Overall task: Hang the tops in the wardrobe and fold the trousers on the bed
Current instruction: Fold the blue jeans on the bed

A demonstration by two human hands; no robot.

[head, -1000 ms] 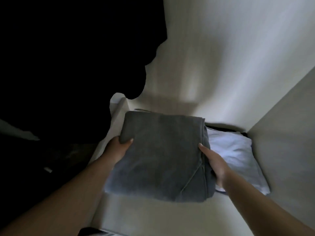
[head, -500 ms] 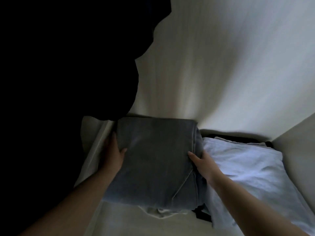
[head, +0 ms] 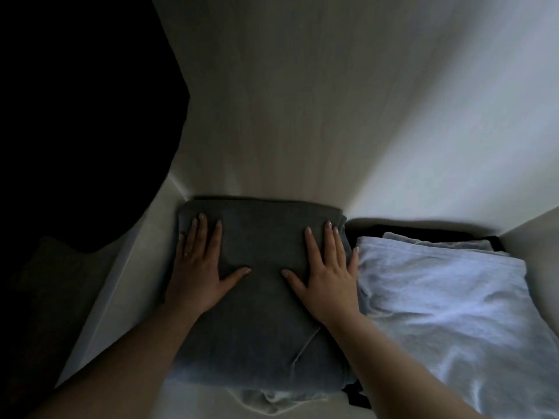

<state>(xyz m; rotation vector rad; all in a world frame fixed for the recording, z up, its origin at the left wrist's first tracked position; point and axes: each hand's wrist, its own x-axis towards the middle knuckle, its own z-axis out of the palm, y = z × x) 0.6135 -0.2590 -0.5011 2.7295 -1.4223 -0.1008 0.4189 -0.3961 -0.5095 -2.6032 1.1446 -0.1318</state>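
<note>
Hands lie flat with fingers straight on the folded grey trousers (head: 260, 297): the left hand (head: 196, 267) presses the far left part and the right hand (head: 329, 273) the far right part, thumbs pointing inward. The trousers sit on a pale shelf (head: 136, 285), their far edge against the back panel (head: 302, 116), on top of a lighter garment (head: 272, 399) showing at the near edge. Just to the right, touching the trousers, lies a folded pale blue garment (head: 447, 313) over a black item (head: 423, 232).

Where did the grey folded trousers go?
In the head view, the folded dark grey trousers lie in the shelf's back left corner, under both flat hands, just left of the folded pale blue cloth.
</note>
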